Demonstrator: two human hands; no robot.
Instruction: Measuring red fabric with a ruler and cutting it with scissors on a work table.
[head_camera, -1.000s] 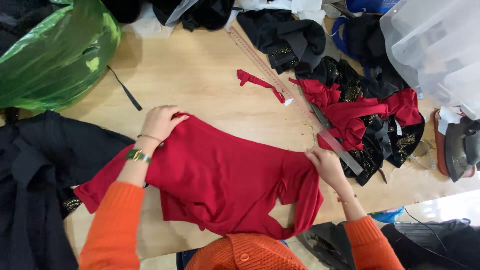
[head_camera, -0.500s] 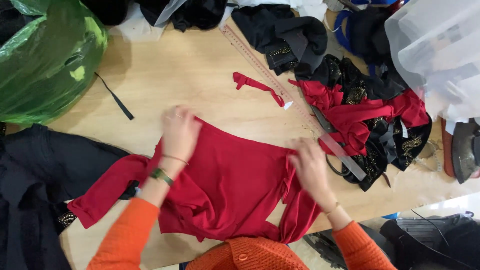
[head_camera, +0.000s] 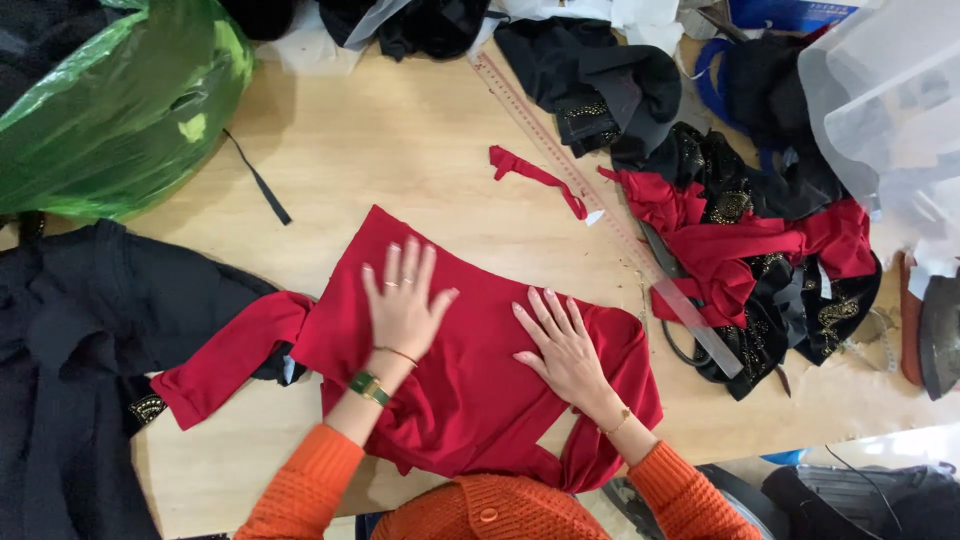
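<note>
Head view, looking down on a wooden worktop (head_camera: 400, 150).

- Red garment (head_camera: 470, 400): spread flat at lower centre of the frame, one sleeve trailing to the lower left, its cuff end near a black garment (head_camera: 80, 370) that covers the left edge.
- Left hand (head_camera: 405, 300): released, fingers spread, palm pressed flat on the red garment's upper-left part; rings on the fingers, bracelet and green-faced watch at the wrist.
- Right hand (head_camera: 565, 345): released, fingers extended, flat on the garment just right of centre; bracelet at the wrist. Both arms in orange knit sleeves.
- Green plastic bag (head_camera: 110, 110): upper left.
- Long ruler (head_camera: 590, 195): diagonal from top centre to right of centre.
- Red fabric scrap (head_camera: 535, 175): just left of the ruler.
- Scissors (head_camera: 680, 320): right of centre, partly under the ruler.
- Red and black fabric pile (head_camera: 760, 250): right side.
</note>
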